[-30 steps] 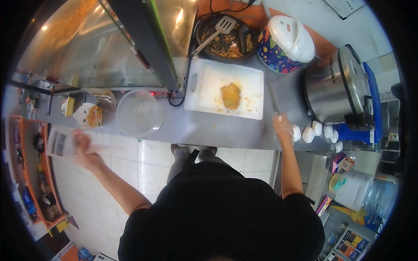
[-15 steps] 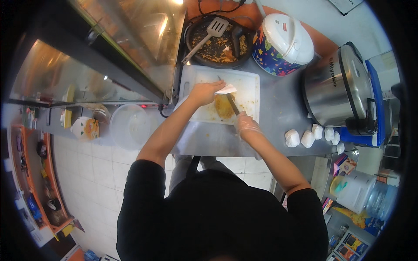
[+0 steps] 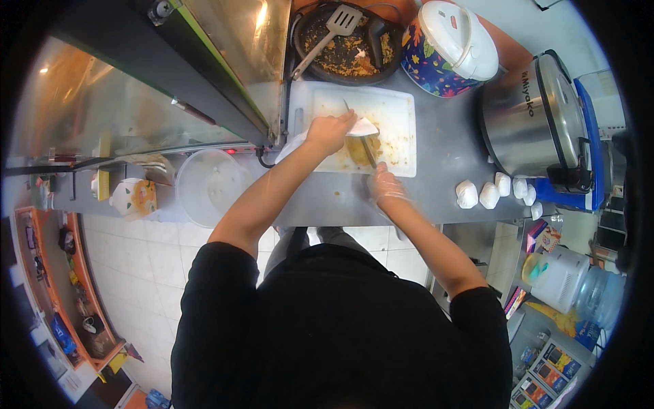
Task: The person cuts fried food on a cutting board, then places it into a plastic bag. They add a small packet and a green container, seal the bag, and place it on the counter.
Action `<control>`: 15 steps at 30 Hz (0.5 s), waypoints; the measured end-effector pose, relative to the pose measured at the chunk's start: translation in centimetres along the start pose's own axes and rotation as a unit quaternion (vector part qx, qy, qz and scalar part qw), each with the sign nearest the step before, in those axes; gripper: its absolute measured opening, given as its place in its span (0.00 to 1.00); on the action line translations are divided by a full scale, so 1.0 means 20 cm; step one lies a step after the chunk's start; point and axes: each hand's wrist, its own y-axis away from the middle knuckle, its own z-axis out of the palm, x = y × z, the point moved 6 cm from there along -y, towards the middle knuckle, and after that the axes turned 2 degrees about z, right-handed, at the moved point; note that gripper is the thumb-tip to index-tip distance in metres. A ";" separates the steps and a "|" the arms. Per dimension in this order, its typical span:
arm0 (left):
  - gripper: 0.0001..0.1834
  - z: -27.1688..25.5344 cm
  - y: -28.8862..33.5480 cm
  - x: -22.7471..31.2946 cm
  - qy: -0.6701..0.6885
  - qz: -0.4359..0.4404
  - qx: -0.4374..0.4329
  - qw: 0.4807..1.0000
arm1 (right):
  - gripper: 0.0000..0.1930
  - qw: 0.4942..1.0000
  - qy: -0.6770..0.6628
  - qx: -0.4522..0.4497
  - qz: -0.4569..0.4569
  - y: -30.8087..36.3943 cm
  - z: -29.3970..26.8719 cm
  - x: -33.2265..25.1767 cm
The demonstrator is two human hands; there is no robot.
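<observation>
Long grey metal knife [image 3: 368,153] is over the white rectangular cutting board [image 3: 402,112], clenched in our right grip [image 3: 387,187], and our left grip [image 3: 330,131] just swung in pinching a white paper-like sheet [image 3: 366,127] over it, so we're two-handed now.

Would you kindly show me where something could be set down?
Bare counter lies between the cutting board and steel cooker, and along the front between the left forearm and right hand. Behind the board, the pan and floral pot crowd together.

I saw room to pass over the grey counter [image 3: 441,140] between the cutting board [image 3: 403,102] and the steel cooker [image 3: 521,126]. A flowered cooker [image 3: 439,61] blocked the far end; white bundles [image 3: 466,195] edged the near right.
</observation>
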 end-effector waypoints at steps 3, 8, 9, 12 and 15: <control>0.28 0.01 -0.02 -0.02 -0.025 -0.033 -0.026 0.999 | 0.16 0.999 -0.034 0.012 -0.026 -0.02 0.04 -0.05; 0.30 -0.03 -0.06 -0.02 -0.040 -0.001 -0.031 0.999 | 0.13 0.998 -0.018 0.053 -0.036 0.04 -0.09 -0.03; 0.30 -0.05 -0.04 -0.02 -0.021 0.001 -0.005 1.000 | 0.15 0.998 -0.027 0.058 -0.031 0.06 -0.10 -0.03; 0.29 0.04 0.08 -0.05 -0.007 -0.018 -0.071 0.997 | 0.16 1.000 -0.012 -0.013 -0.022 0.07 0.01 -0.08; 0.30 0.05 0.13 -0.11 -0.002 -0.063 -0.032 0.998 | 0.17 0.998 -0.056 0.027 -0.023 0.00 0.11 -0.12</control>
